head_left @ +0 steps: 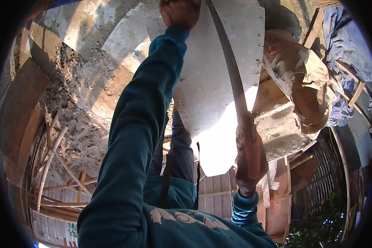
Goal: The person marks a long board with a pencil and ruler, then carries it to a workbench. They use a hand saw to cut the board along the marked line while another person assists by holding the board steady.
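Observation:
A hand saw [229,62] with a long, dark toothed blade runs up over a pale flat sheet [231,25]. My right hand [244,173] is wrapped round its reddish-brown handle, low and right of centre. The blade's far tip reaches the top of the view, close to my left hand [180,14]. That hand rests at the far part of the sheet, with its fingers cut off by the upper edge. The sheet's near end glares white in the sun, over my dark trousers [181,144]. Whether the teeth touch the sheet cannot be made out.
A torn brown paper sack [308,91] lies to the right of the sheet, with crumpled bluish cloth or plastic [351,45] beyond it. Rough, sandy ground [87,120] spreads on the left. Bamboo poles [51,165] and brown boards [20,115] stand at the far left.

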A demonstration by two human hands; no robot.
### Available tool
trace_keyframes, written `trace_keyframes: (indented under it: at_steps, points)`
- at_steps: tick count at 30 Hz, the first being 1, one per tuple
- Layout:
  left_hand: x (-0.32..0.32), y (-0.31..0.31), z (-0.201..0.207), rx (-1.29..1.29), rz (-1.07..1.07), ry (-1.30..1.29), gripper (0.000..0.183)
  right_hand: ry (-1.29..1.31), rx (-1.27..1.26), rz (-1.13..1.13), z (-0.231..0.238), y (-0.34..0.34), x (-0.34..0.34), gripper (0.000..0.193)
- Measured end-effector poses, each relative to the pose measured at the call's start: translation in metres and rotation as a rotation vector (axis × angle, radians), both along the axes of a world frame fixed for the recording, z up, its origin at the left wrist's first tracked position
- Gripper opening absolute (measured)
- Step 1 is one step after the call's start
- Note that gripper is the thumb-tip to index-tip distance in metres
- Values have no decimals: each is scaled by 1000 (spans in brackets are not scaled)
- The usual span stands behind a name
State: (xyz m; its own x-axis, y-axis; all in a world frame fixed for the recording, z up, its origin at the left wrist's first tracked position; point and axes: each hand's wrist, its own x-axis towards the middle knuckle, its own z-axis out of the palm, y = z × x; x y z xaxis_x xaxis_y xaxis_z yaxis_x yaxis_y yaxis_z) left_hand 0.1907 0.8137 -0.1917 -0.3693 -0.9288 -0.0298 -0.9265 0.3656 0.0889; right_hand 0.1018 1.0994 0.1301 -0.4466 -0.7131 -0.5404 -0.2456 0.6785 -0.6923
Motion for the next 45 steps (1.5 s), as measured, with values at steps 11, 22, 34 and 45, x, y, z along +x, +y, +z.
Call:
trace_keyframes:
  at_steps: [11,22,34,45]
  points:
    - [17,-3,-5,-52,33,76,42,26,-121,55,-57,-66,9,43]
    - [0,-2,-4,58,47,16,43,71,-245,5,-134,-121,-3,46]
    - [9,0,-2,-20,13,52,42,31,-17,35,-7,14,8,46]
    - [26,-6,-13,-35,8,81,42,-69,-138,-92,-66,-25,14,46]
